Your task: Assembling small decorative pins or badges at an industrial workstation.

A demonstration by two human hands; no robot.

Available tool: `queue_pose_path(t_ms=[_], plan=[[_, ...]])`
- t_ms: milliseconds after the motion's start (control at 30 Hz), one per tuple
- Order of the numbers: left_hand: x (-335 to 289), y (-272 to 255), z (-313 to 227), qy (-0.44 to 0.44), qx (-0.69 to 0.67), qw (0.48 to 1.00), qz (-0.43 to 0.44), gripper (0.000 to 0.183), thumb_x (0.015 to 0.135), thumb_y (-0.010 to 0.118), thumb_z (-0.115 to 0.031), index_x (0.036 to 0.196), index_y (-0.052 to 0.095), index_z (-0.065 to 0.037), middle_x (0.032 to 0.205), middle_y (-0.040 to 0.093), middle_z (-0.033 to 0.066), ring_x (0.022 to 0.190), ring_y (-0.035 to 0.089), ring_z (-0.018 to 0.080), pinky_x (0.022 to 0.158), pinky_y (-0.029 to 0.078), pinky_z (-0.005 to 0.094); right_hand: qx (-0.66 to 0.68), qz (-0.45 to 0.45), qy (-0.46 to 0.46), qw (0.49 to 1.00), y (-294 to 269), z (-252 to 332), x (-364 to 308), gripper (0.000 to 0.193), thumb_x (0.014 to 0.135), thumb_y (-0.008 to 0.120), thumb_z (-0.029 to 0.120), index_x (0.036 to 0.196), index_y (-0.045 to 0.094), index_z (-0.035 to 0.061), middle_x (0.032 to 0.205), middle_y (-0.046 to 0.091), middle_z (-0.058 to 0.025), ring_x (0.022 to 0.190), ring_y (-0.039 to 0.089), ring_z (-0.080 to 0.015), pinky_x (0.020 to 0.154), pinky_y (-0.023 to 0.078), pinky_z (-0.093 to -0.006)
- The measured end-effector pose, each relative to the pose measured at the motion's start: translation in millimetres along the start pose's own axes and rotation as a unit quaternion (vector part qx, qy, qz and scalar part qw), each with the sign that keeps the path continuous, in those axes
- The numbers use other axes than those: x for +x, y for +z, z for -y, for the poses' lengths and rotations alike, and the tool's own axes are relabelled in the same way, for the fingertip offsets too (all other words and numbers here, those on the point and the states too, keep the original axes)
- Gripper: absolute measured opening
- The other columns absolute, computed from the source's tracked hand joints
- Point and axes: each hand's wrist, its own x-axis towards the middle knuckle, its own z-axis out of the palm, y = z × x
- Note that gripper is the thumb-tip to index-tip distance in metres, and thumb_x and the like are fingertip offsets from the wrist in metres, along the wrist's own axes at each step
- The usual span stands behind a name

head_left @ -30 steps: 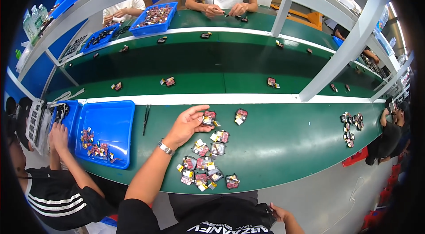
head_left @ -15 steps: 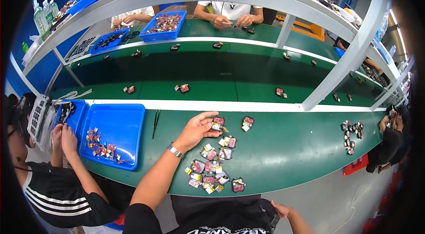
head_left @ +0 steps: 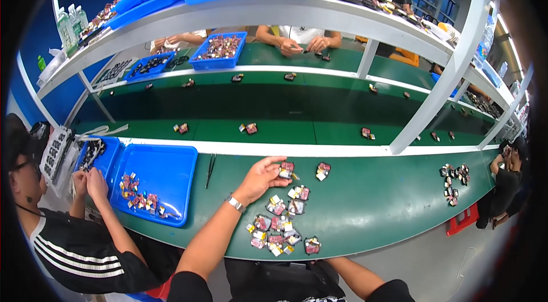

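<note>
1. Head view, step in hand: the left hand (head_left: 260,181) holds one module (head_left: 286,170) at the green table (head_left: 377,205). The step is judged to be single-piece handling; whether the module is lifted or resting cannot be told.
2. Grip, left: nearly closed, with thumb and fingers pinching the module by its left side. The module's face is mostly exposed.
3. Grip, right: the right forearm (head_left: 359,280) enters at the lower edge. The right hand is hidden, so its opening and contents cannot be told.
4. Module position: beyond the module cluster (head_left: 281,223), near the white rail (head_left: 342,151), and left of a separate module (head_left: 323,171) without touching it.
5. Next move, by judgement: maintain a light edge pinch and keep the module's yellowish tab clear of neighbouring pieces.
6. Shapes: modules are rounded squares with dark rims, reddish faces and white or yellow patches. Casings appear to be rigid plastic.
7. Surroundings: the table is smooth, with a soft sheen. The blue tray (head_left: 165,168) is glossy, raised-walled, and contains loose small parts (head_left: 147,202). Slender dark tweezers (head_left: 210,170) lie beside it.
</note>
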Motion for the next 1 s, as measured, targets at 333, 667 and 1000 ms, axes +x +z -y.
queue_pose_path(t_ms=[333,667,1000], plan=[[4.9,5.8,-1.2,-0.016,0.033,0.999,0.02,0.043,0.098,0.048,-0.004,0.14,0.039,-0.002,0.118,0.059,0.0146,0.103,0.065,0.0286,0.088,0.056,0.0338,-0.071,0.275,-0.127,0.95,-13.6,-26.0,-105.8,0.025,0.088,0.053,0.022,0.098,0.067,0.0044,0.094,0.07,-0.0135,0.089,0.066,-0.0284,0.079,0.051,-0.0388],[2.9,7.5,-0.3,0.036,0.01,0.999,0.024,0.04,0.096,0.05,-0.001,0.135,0.041,-0.002,0.122,0.058,0.0144,0.104,0.064,0.0259,0.088,0.056,0.0326,0.042,-0.435,-0.319,0.841,-174.6,83.3,-30.9,0.016,0.08,0.071,0.012,0.092,0.065,0.0038,0.085,0.062,-0.0093,0.074,0.062,-0.0214,0.065,0.05,-0.0317],[0.1,9.6,4.8,0.029,0.034,0.999,0.005,0.038,0.094,0.051,0.001,0.131,0.044,-0.002,0.121,0.056,0.0119,0.107,0.061,0.02,0.088,0.057,0.0341,-0.097,-0.493,-0.367,0.783,-164.8,79.1,49.1,0.025,0.079,0.068,0.013,0.103,0.064,0.0069,0.1,0.06,-0.0082,0.092,0.062,-0.0273,0.077,0.053,-0.0384]])
